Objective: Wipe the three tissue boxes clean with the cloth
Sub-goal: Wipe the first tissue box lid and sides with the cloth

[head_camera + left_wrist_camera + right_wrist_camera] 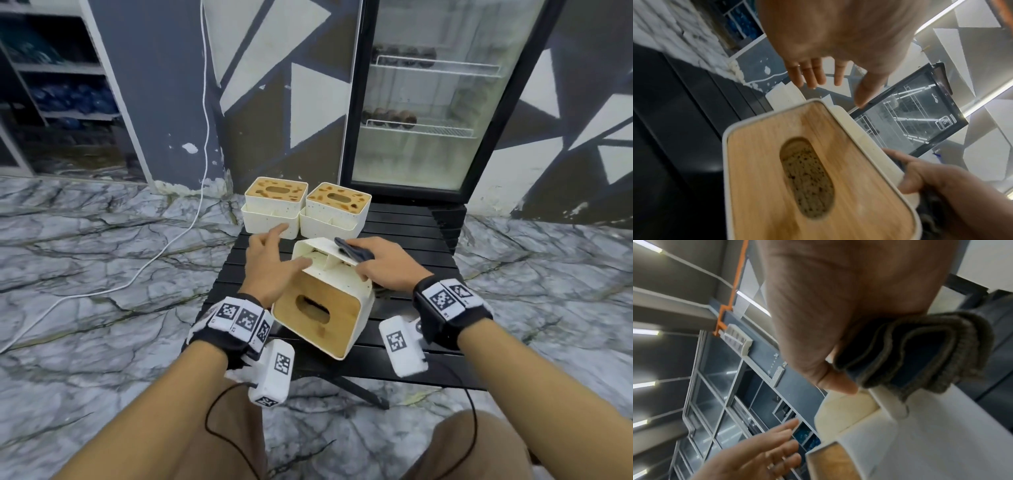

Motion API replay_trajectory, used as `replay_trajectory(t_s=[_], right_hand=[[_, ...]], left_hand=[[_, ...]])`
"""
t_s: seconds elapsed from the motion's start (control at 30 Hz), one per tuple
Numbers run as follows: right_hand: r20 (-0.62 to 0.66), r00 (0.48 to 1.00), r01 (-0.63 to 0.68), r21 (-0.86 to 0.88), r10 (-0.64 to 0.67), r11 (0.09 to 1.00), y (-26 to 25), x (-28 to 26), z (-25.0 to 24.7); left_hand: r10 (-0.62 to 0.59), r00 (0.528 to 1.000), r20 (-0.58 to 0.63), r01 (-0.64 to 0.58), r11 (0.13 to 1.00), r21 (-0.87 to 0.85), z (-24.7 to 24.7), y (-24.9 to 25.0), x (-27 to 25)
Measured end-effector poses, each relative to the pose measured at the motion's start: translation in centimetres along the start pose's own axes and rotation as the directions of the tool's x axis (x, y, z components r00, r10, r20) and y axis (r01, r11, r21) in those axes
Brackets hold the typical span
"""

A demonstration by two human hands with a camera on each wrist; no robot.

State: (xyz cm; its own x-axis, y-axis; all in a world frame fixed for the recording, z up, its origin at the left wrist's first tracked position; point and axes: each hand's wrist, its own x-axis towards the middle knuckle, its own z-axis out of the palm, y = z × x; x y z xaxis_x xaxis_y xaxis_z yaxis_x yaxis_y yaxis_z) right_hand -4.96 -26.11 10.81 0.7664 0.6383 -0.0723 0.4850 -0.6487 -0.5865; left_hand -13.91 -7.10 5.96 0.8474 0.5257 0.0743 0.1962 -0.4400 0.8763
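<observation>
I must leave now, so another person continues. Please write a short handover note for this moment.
Left hand: open, fingers spread beside the tipped white tissue box with clean wooden lid, on the black slatted table.
Right hand: presses the folded dark grey cloth on that box.
Left: two upright white boxes with stained wooden lids, at the table's far edge.
</observation>
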Motion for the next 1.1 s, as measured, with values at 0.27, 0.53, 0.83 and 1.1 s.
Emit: replay_trajectory(t_s=[0.27, 0.53, 0.83, 1.1], right_hand=[[0.153, 0.969, 0.221, -0.211, -0.191, 0.952, 0.5, 1.7, -1.5], [0.134, 0.961, 0.263, -0.186, -0.241, 0.947, 2.6, 2.6, -1.5], [-0.265, 0.923, 0.25, -0.137, -0.279, 0.958, 4.7, -0.1, -0.7], [-0.486, 0.848, 0.202, -0.068, -0.209, 0.977, 8.0, -4.9, 4.7]], left_hand=[[0.169, 0.906, 0.388, -0.339, 0.84, 0.424, -0.2, 0.2, 1.0], [0.24, 0.894, 0.379, -0.354, 0.897, 0.266, 0.7, -1.3, 1.4], [0.222, 0.94, 0.26, -0.29, 0.92, 0.265, 1.6, -1.5, 0.4], [0.24, 0.954, 0.179, -0.284, 0.916, 0.285, 2.9, -1.7, -0.6]])
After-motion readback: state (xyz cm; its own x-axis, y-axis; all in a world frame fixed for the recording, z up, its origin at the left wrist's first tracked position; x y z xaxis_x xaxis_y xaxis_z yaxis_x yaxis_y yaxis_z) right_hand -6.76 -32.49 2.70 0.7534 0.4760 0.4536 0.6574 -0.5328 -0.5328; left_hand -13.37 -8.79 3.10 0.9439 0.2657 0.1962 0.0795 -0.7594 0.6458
